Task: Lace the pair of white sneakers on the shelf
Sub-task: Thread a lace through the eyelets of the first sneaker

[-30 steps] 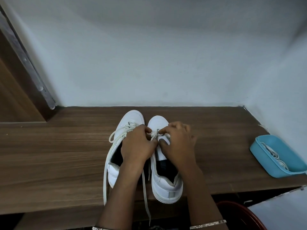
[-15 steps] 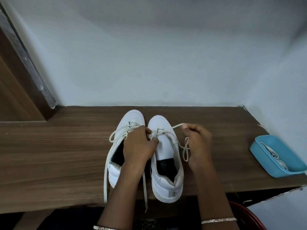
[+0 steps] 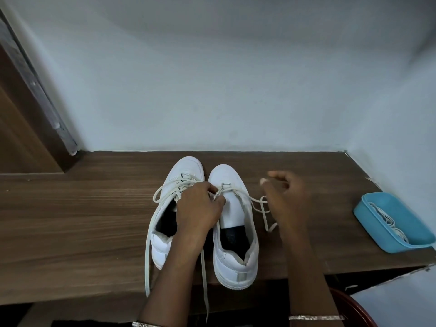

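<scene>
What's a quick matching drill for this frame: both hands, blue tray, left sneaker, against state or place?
1 left hand
2 right hand
3 blue tray
4 left sneaker

A holds loose laces
B long lace hangs past the shelf edge
C pinches the lace on the right sneaker
D blurred, right of both shoes

Pairs: 1-C, 2-D, 3-A, 4-B

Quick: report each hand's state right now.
Left hand: grip closed, pinching the white shoelace at the right white low-top sneaker eyelets.
Right hand: open, fingers loose, blurred; holding nothing that shows.
</scene>
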Action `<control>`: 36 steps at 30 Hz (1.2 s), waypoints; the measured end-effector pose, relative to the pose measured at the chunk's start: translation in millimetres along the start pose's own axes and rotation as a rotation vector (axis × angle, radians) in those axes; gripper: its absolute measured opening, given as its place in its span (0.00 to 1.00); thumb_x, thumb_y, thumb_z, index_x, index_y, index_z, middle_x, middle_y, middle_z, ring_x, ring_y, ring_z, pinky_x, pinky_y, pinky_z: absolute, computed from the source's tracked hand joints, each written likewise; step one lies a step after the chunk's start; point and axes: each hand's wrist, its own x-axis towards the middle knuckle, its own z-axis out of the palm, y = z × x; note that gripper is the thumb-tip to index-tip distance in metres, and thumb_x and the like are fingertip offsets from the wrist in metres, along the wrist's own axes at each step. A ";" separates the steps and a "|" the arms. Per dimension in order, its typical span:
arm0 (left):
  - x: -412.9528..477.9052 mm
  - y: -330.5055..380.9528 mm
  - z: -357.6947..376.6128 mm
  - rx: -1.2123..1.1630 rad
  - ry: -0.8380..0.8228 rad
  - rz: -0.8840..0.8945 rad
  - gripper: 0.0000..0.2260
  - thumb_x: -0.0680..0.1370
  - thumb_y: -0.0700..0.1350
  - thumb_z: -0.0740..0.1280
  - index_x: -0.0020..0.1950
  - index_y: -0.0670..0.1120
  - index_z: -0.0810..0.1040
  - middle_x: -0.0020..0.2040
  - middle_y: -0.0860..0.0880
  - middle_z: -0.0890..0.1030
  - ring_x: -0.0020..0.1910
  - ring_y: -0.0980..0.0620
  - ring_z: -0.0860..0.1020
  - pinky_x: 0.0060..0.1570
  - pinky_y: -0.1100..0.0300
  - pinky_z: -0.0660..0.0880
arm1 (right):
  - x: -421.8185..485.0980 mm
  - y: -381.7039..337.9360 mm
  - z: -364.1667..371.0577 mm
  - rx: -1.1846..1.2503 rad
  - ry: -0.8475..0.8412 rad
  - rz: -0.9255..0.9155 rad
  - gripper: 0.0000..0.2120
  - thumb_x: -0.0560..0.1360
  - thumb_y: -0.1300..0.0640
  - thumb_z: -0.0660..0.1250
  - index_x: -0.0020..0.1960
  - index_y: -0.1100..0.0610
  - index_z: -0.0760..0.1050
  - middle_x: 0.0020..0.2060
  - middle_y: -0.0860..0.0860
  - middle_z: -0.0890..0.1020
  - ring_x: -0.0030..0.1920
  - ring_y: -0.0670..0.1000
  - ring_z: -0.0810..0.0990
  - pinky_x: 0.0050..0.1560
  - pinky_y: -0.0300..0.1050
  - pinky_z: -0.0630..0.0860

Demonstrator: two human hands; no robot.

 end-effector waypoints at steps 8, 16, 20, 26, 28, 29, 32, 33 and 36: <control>2.8 -2.2 -3.2 -0.023 -0.013 0.067 0.08 0.75 0.50 0.70 0.52 0.51 0.84 0.44 0.52 0.84 0.44 0.50 0.82 0.49 0.53 0.78 | -24.2 -15.7 40.5 -0.406 -0.312 -0.337 0.11 0.70 0.52 0.68 0.51 0.44 0.81 0.55 0.43 0.78 0.61 0.51 0.72 0.63 0.55 0.69; 1.3 -2.7 -2.2 -0.076 0.001 0.035 0.08 0.74 0.50 0.72 0.49 0.49 0.79 0.36 0.55 0.77 0.37 0.48 0.81 0.44 0.45 0.80 | -26.5 -7.3 45.3 -0.418 -0.138 -0.310 0.03 0.74 0.50 0.73 0.44 0.48 0.81 0.49 0.44 0.81 0.55 0.51 0.76 0.55 0.51 0.70; -0.1 -2.9 -2.9 -0.059 -0.001 0.011 0.07 0.74 0.48 0.71 0.51 0.49 0.79 0.38 0.55 0.79 0.40 0.49 0.81 0.48 0.47 0.79 | -20.0 -7.4 38.8 0.033 -0.006 -0.057 0.02 0.74 0.58 0.71 0.42 0.53 0.81 0.38 0.46 0.83 0.42 0.49 0.81 0.46 0.49 0.78; 2.4 -4.4 -1.5 -0.028 -0.052 -0.019 0.11 0.75 0.49 0.69 0.57 0.49 0.81 0.44 0.53 0.82 0.44 0.48 0.82 0.52 0.51 0.78 | 3.1 6.0 12.0 0.489 0.114 0.453 0.06 0.77 0.62 0.68 0.42 0.55 0.79 0.41 0.54 0.85 0.39 0.48 0.81 0.34 0.40 0.74; 3.2 -4.8 -0.9 -0.015 -0.054 -0.015 0.12 0.75 0.49 0.69 0.57 0.49 0.81 0.45 0.52 0.83 0.45 0.48 0.82 0.52 0.52 0.78 | 5.7 9.8 4.4 0.506 0.095 0.540 0.03 0.76 0.62 0.68 0.44 0.58 0.81 0.41 0.55 0.86 0.41 0.50 0.82 0.40 0.44 0.76; 3.7 -4.6 -0.5 -0.017 -0.054 -0.015 0.11 0.75 0.50 0.69 0.57 0.50 0.81 0.45 0.53 0.83 0.44 0.47 0.82 0.52 0.52 0.78 | 6.3 10.9 2.4 0.495 0.090 0.558 0.03 0.75 0.63 0.69 0.44 0.59 0.81 0.39 0.55 0.85 0.41 0.51 0.82 0.43 0.47 0.77; 2.8 -1.7 -0.3 -0.053 -0.057 -0.008 0.12 0.78 0.57 0.67 0.51 0.49 0.81 0.43 0.52 0.83 0.38 0.47 0.82 0.49 0.51 0.79 | 3.7 10.0 -0.1 0.420 0.094 0.533 0.04 0.73 0.63 0.70 0.40 0.57 0.79 0.36 0.54 0.83 0.39 0.53 0.80 0.46 0.49 0.77; 2.6 -0.9 -0.4 -0.054 -0.045 0.007 0.15 0.79 0.59 0.64 0.47 0.49 0.79 0.40 0.52 0.82 0.37 0.47 0.82 0.48 0.51 0.78 | 3.0 10.2 0.6 0.383 0.106 0.496 0.03 0.73 0.64 0.70 0.42 0.57 0.80 0.38 0.54 0.83 0.39 0.52 0.81 0.45 0.48 0.78; 3.2 -1.3 0.5 0.003 0.032 0.070 0.17 0.83 0.53 0.58 0.43 0.45 0.77 0.38 0.48 0.81 0.42 0.44 0.80 0.46 0.50 0.75 | 0.4 12.1 8.3 0.175 0.171 0.336 0.11 0.72 0.64 0.68 0.53 0.56 0.78 0.49 0.54 0.83 0.45 0.52 0.82 0.46 0.49 0.80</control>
